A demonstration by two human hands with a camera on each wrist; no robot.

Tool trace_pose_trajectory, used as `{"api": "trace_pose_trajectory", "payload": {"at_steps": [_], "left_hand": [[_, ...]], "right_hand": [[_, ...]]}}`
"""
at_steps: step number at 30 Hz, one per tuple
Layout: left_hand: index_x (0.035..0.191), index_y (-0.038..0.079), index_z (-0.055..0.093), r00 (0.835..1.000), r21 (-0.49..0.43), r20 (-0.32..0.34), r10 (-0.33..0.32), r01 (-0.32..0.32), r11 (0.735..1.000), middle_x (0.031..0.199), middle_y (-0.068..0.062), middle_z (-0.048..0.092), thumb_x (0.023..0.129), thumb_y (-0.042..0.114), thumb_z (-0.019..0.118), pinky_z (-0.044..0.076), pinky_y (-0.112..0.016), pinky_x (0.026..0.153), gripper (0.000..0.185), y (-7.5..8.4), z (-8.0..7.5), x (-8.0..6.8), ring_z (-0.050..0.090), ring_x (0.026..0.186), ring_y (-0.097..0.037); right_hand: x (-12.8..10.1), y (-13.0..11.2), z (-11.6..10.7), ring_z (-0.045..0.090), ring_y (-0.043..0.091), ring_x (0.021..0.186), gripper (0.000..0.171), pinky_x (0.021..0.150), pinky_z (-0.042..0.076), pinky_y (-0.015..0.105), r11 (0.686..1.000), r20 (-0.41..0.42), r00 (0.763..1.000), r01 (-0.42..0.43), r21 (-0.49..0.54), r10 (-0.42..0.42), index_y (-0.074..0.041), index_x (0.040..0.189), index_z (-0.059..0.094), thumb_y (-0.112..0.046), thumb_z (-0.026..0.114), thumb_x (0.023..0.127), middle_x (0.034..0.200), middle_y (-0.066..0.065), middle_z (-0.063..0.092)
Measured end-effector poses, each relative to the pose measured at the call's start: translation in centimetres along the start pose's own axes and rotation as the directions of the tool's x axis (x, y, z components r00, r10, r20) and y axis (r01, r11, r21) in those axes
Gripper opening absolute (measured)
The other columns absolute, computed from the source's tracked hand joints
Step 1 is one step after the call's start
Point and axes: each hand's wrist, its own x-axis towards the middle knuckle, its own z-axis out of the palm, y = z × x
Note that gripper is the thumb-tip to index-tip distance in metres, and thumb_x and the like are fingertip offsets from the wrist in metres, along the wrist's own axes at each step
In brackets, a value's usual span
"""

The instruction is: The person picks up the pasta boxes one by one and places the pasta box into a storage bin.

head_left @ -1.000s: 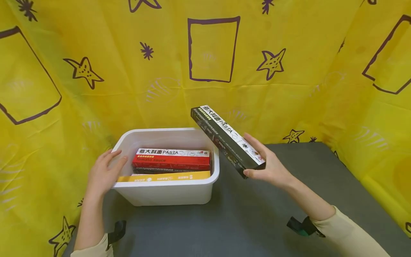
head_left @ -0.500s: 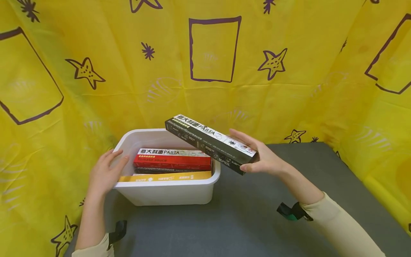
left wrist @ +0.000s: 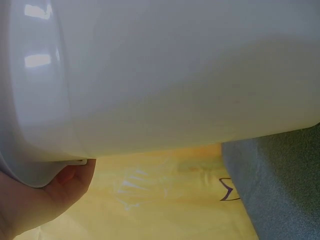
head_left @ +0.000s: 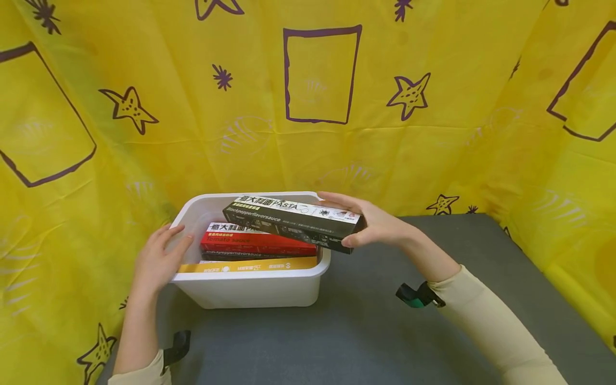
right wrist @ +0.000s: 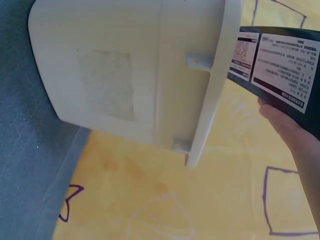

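Note:
A black pasta box (head_left: pixel 289 220), labelled black pepper flavor sauce, is held by its right end in my right hand (head_left: pixel 368 219). It hangs tilted above the white plastic bin (head_left: pixel 250 291), its left end over the opening. My left hand (head_left: pixel 156 259) grips the bin's left rim; in the left wrist view its fingers (left wrist: pixel 75 182) curl around the rim's edge. Inside the bin lie a red tomato sauce pasta box (head_left: pixel 255 243), partly covered by the held box, another black box (head_left: pixel 231 255) below it and a yellow box (head_left: pixel 250 264) along the front wall.
The bin stands on a dark grey tabletop (head_left: pixel 337 337). A yellow cloth (head_left: pixel 231 107) with starfish drawings hangs behind and at both sides, close behind the bin. Dark straps (head_left: pixel 418 295) sit at both wrists.
My right hand has carried the black pasta box leftward and down, from beside the bin to over it, and the box has turned closer to level. My left hand stays on the rim.

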Motion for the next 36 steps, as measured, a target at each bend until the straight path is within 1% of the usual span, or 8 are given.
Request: {"api": "trace_pose_trajectory", "payload": {"at_steps": [7, 11, 14, 18, 25, 32, 34, 36], "left_hand": [[0.143, -0.001, 0.045, 1.0, 0.016, -0.009, 0.024, -0.024, 1.0, 0.152, -0.03, 0.027, 0.1, 0.048, 0.045, 0.02, -0.073, 0.101, 0.065, -0.1, 0.0, 0.1, 0.025, 0.134, -0.056], [0.143, -0.001, 0.045, 1.0, 0.003, -0.007, 0.019, -0.019, 1.0, 0.152, -0.03, 0.027, 0.1, 0.048, 0.045, 0.02, -0.074, 0.101, 0.065, 0.1, 0.0, 0.1, 0.025, 0.134, -0.056], [0.143, -0.001, 0.045, 1.0, -0.002, -0.007, 0.016, -0.016, 1.0, 0.152, -0.031, 0.027, 0.1, 0.048, 0.045, 0.019, -0.073, 0.102, 0.065, 0.2, 0.1, 0.0, 0.025, 0.134, -0.057], [0.143, -0.002, 0.045, 1.0, 0.006, -0.007, 0.016, -0.016, 1.0, 0.151, -0.031, 0.027, 0.1, 0.048, 0.045, 0.02, -0.073, 0.102, 0.065, 0.2, 0.1, -0.1, 0.025, 0.133, -0.057], [0.142, -0.002, 0.045, 1.0, 0.005, -0.01, 0.016, -0.016, 1.0, 0.151, -0.031, 0.027, 0.1, 0.048, 0.045, 0.02, -0.073, 0.102, 0.065, 0.3, 0.0, -0.1, 0.026, 0.134, -0.057], [0.142, -0.002, 0.045, 1.0, 0.001, -0.006, 0.004, -0.004, 1.0, 0.152, -0.032, 0.026, 0.1, 0.048, 0.045, 0.019, -0.073, 0.103, 0.066, 0.4, -0.2, -0.2, 0.024, 0.134, -0.057], [0.142, -0.002, 0.045, 1.0, 0.004, -0.007, 0.008, -0.008, 1.0, 0.152, -0.031, 0.026, 0.1, 0.048, 0.045, 0.019, -0.073, 0.103, 0.065, 0.4, -0.2, -0.3, 0.025, 0.134, -0.057], [0.142, -0.002, 0.046, 1.0, 0.005, -0.008, 0.009, -0.009, 1.0, 0.152, -0.031, 0.026, 0.1, 0.048, 0.045, 0.019, -0.072, 0.103, 0.065, 0.4, -0.3, -0.3, 0.024, 0.135, -0.056]], "right_hand": [[2.5, 0.4, 0.2, 0.034, 0.022, 0.139, 0.098, 0.108, 0.028, 0.059, 0.994, 0.056, 0.998, -0.012, -0.113, 0.018, -0.014, 0.155, 0.028, -0.054, 0.073, 0.077, 0.154, 0.004, 0.037], [3.9, 0.8, 0.4, 0.032, 0.019, 0.139, 0.093, 0.108, 0.025, 0.06, 0.983, 0.079, 0.995, -0.038, -0.177, 0.053, -0.018, 0.154, 0.029, -0.05, 0.071, 0.079, 0.153, 0.002, 0.039], [4.9, 1.2, 0.6, 0.033, 0.017, 0.137, 0.089, 0.108, 0.027, 0.058, 0.978, 0.105, 0.991, -0.055, -0.202, 0.078, -0.018, 0.154, 0.029, -0.043, 0.071, 0.08, 0.151, 0.001, 0.041], [6.1, 1.9, 0.7, 0.033, 0.017, 0.138, 0.091, 0.109, 0.026, 0.056, 0.974, 0.133, 0.986, -0.073, -0.216, 0.104, -0.015, 0.155, 0.027, -0.042, 0.071, 0.08, 0.151, 0.001, 0.041], [7.6, 2.8, 0.3, 0.034, 0.018, 0.138, 0.086, 0.11, 0.028, 0.051, 0.968, 0.167, 0.98, -0.064, -0.243, 0.107, -0.011, 0.153, 0.031, -0.034, 0.069, 0.079, 0.151, 0.003, 0.041], [8.8, 3.3, -0.3, 0.032, 0.017, 0.14, 0.088, 0.113, 0.028, 0.045, 0.963, 0.273, 0.956, -0.031, -0.267, 0.106, -0.007, 0.154, 0.027, -0.028, 0.071, 0.08, 0.155, 0.008, 0.034], [8.9, 3.5, -0.5, 0.033, 0.018, 0.141, 0.084, 0.114, 0.028, 0.042, 0.967, 0.264, 0.96, -0.026, -0.255, 0.095, -0.006, 0.154, 0.026, -0.021, 0.07, 0.084, 0.155, 0.011, 0.034], [8.9, 3.5, -0.7, 0.033, 0.019, 0.141, 0.081, 0.115, 0.027, 0.039, 0.964, 0.207, 0.976, -0.006, -0.266, 0.063, -0.005, 0.153, 0.026, -0.016, 0.07, 0.086, 0.154, 0.012, 0.036]]}}
